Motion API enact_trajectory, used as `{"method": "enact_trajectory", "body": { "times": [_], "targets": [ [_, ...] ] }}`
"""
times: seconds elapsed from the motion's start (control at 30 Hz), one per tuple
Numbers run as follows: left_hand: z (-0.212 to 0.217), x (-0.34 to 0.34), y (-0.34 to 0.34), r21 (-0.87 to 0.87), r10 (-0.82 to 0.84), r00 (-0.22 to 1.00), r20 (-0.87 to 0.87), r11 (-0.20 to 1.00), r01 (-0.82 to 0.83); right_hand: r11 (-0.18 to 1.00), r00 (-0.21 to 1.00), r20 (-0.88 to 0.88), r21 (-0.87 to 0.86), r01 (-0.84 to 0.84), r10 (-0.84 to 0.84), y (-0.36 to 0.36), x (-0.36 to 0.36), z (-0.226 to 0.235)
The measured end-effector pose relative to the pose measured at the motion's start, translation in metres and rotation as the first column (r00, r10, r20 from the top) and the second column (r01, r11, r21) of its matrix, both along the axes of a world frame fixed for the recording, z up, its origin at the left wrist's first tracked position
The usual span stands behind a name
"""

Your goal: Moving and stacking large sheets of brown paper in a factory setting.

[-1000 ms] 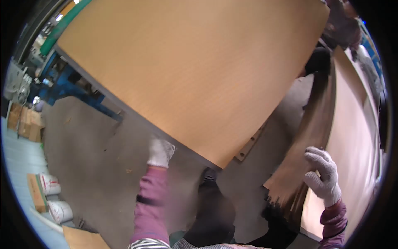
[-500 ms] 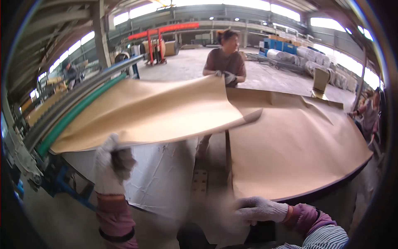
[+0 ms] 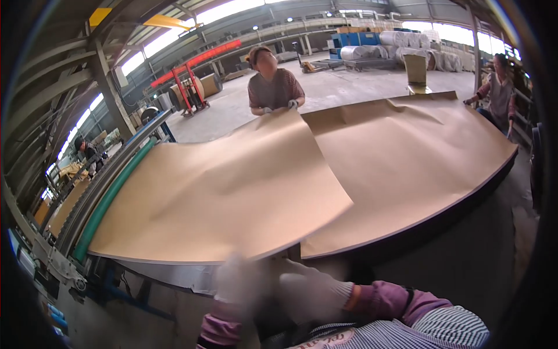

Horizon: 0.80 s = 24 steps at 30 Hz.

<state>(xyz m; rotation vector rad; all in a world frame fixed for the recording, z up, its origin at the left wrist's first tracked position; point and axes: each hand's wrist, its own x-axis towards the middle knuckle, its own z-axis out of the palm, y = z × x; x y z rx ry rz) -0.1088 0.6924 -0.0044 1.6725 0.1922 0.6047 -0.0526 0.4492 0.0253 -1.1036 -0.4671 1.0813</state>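
A large brown paper-like sheet (image 3: 221,192) stretches from a green roller (image 3: 116,195) on the left, its free right end overlapping another brown sheet (image 3: 401,174). My left hand (image 3: 237,282), in a pale work glove, is at the near edge of the left sheet; motion smears its fingers, so its grip is unclear. My right hand (image 3: 317,292), gloved too, is close beside it on the right, just below the sheets' near edges, its fingers blurred. Across from me, a person (image 3: 274,87) in gloves holds the far edge of the left sheet.
A second person (image 3: 499,96) stands at the right end of the right-hand sheet. Another person (image 3: 87,154) is far left behind the roller machine (image 3: 58,259). A red hoist frame (image 3: 189,87), wrapped white rolls (image 3: 401,41) and a tan upright panel (image 3: 415,71) stand farther back.
The left sheet's near edge has come down and nearer, covering the white surface below it. My left hand has moved right and down, closer to my right hand. The view has shifted.
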Motion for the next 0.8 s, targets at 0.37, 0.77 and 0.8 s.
{"method": "enact_trajectory", "body": {
  "times": [0.37, 0.77, 0.8],
  "targets": [
    [-0.057, 0.010, -0.078, -0.612, -0.240, 0.957, -0.160, 0.785, 0.094, 0.832, 0.826, -0.104, -0.083, 0.548, -0.554, 0.012, 0.029, -0.081],
    [-0.004, -0.021, 0.019, -0.757, 0.160, 0.987, -0.008, 0.644, -0.110, 0.716, 0.717, 0.306, -0.137, 0.684, -0.627, -0.113, 0.048, -0.018],
    [0.003, -0.022, 0.017, -0.753, 0.161, 0.987, -0.013, 0.648, -0.115, 0.714, 0.726, 0.285, -0.162, 0.681, -0.627, -0.120, 0.051, -0.019]
  ]
}}
